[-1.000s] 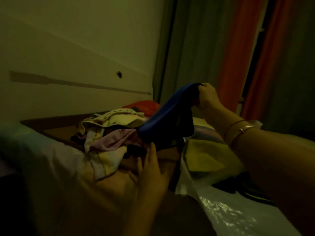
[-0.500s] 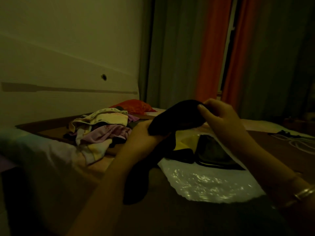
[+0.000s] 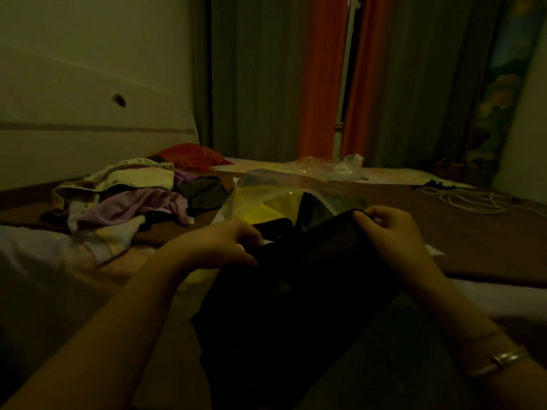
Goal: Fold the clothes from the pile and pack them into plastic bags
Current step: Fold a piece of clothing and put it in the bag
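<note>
The dark garment (image 3: pixel 296 291) stretches between both hands, left hand (image 3: pixel 219 247) and right hand (image 3: pixel 393 232) pinching its upper edge, the plastic bag (image 3: pixel 266 184) just beyond.

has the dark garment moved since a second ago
Yes. The dark garment was held up high beside the clothes pile; now both hands hold it lower and nearer the person, in front of the plastic bag.

Orange curtains (image 3: pixel 321 84) hang beside grey drapes (image 3: pixel 257 78) at the far wall; a white cord (image 3: pixel 461 199) lies coiled on the brown bedspread (image 3: pixel 473 238); a colourful panel (image 3: pixel 497 93) leans at right.
</note>
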`<state>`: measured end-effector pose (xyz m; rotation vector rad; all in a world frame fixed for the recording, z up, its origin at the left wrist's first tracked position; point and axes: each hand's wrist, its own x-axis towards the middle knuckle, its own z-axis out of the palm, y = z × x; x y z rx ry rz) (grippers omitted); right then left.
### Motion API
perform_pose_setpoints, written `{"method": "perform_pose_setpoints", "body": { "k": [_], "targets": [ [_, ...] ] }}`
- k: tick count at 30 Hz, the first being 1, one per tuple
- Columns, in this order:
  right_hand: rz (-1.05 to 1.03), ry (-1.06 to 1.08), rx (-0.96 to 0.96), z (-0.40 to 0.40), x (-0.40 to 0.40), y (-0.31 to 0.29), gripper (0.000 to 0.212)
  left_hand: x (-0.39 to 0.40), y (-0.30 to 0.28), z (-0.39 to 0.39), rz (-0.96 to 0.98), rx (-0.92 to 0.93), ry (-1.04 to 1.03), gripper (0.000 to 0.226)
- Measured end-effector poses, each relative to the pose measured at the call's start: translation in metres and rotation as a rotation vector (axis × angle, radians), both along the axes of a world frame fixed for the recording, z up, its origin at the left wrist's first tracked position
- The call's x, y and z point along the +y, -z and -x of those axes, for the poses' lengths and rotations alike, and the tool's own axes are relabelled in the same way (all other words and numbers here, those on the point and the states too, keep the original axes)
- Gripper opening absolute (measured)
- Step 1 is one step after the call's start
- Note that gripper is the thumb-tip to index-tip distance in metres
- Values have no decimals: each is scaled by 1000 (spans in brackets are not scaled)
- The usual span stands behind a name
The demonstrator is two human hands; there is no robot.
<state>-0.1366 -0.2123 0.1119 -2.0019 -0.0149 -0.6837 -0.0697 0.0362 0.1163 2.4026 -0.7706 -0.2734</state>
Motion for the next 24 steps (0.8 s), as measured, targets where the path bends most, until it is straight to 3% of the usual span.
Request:
{"method": "perform_pose_setpoints", "body": {
  "k": [3,7,10,12,16,20,24],
  "targets": [
    [-32,-36,87,4,-6,4,22,9,4,-8,-4,-5,-15,7],
    [-177,-90,231,6,-9,7,20,4,4,-7,-7,-49,-100,18],
    [-403,-248,291,8,-1,6,25,-19,1,3,164,22,-130,21],
    [-445,-397,294,9,8,7,23,-36,4,7,348,75,-149,19],
    [-315,-572,256,6,26,13,31,-47,8,10,619,251,-220,17],
    [-104,-520,76,-2,37,16,33,-39,3,12,833,589,-212,7],
    [-39,-375,-61,-12,43,20,20,-29,3,13,862,714,-41,42]
  ]
}}
